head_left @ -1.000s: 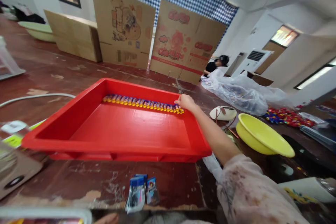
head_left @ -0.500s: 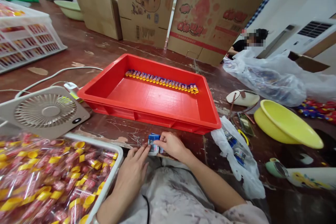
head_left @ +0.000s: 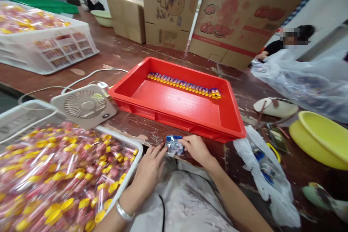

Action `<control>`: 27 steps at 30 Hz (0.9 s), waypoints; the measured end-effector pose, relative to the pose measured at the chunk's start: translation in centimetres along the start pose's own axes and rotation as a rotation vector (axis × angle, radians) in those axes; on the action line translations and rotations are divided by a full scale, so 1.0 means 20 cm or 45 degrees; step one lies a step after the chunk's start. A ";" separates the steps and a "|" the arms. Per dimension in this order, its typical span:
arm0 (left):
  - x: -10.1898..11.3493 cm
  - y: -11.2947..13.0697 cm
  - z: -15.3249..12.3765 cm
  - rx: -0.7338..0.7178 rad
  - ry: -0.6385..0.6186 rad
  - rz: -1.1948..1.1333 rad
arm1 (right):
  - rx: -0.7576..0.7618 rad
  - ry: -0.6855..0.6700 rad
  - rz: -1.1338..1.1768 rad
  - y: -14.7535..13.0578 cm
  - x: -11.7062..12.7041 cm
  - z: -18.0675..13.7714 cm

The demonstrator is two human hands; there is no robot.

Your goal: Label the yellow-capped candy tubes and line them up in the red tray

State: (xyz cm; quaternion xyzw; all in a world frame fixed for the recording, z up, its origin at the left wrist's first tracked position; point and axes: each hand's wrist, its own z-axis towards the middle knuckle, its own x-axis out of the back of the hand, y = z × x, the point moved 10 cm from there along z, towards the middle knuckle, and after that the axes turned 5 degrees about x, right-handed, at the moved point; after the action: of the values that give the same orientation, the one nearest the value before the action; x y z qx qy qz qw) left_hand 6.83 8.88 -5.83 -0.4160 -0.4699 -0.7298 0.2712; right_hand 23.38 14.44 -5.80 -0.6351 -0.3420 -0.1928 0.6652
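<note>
Both my hands meet at a small stack of blue printed cards [head_left: 174, 145] at the table's near edge. My right hand [head_left: 197, 149] pinches the stack from the right. My left hand [head_left: 150, 168] touches it from the left, fingers stretched toward it. Just behind stands a red plastic tray [head_left: 179, 107] with a row of yellow-capped candy tubes [head_left: 185, 85] along its far wall. A white crate [head_left: 123, 179] full of wrapped yellow-capped tubes sits at my left.
A small white fan [head_left: 85, 106] with a cable lies left of the red tray. A yellow basin [head_left: 318, 137] and plastic bags lie right. Cardboard boxes [head_left: 225, 18] stand at the back. Another white crate [head_left: 46, 45] is far left. A person sits far right.
My right hand came back from the candy row in the red tray to the card stack at the table edge. My left hand joined it. My view dropped and swung left.
</note>
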 end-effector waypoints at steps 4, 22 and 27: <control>0.22 -0.33 -0.03 0.335 -0.010 0.134 | 0.017 0.156 0.199 -0.01 0.12 -0.05; 0.30 -0.73 -0.05 0.585 -0.218 0.642 | -0.239 0.221 1.322 -0.02 -0.09 -0.04; 0.46 -0.71 -0.16 0.915 0.088 -0.468 | -0.236 0.291 1.531 -0.07 -0.14 -0.03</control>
State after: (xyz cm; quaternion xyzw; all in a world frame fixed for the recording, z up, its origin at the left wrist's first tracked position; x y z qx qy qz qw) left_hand -10.13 11.70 -5.17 -0.1790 -0.7524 -0.5688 0.2799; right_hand 20.56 13.20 -6.81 -0.7472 0.1674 0.1199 0.6319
